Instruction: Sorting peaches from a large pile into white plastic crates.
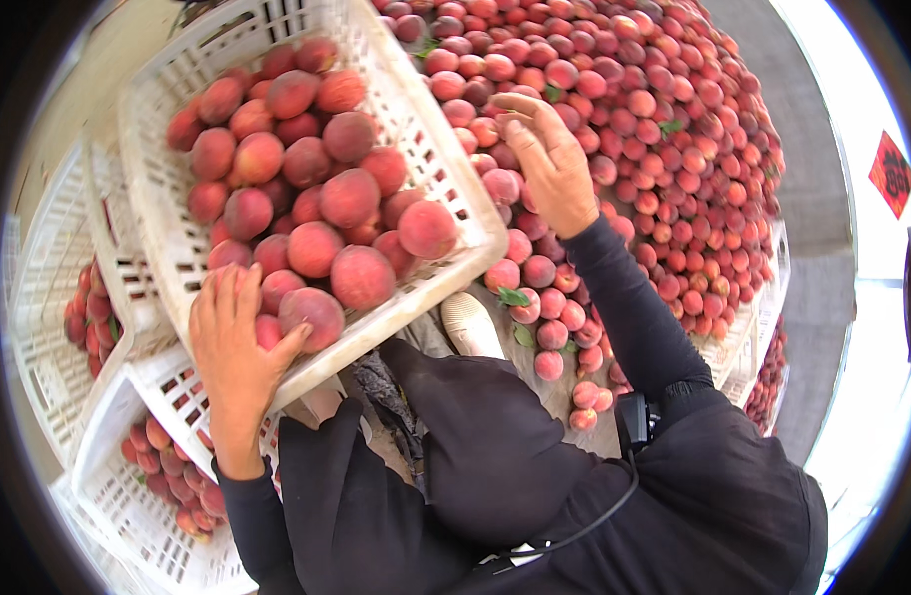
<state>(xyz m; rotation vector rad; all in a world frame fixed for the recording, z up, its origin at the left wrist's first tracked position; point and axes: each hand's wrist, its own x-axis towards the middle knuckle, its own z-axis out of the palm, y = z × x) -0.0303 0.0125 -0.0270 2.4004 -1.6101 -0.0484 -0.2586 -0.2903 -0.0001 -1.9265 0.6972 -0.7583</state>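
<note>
A white plastic crate (466,249) stands tilted before me, with a heap of red peaches (349,198) inside. Over its near left corner lies my left hand (236,342), fingers spread across the fruit and thumb against a large dark-red peach (314,320). The palm hides whether it grips one. My right hand (548,160) hovers beside the crate's right rim, above a big loose pile of peaches (649,97). Its fingers are apart and slightly bent, and no fruit shows in it.
More white crates with peaches stand on the left, one upper (53,297) and one lower (165,547). Stray peaches (583,405) and a green leaf (524,335) lie near my shoe (470,325). Crates (745,357) also stand under the pile's right edge.
</note>
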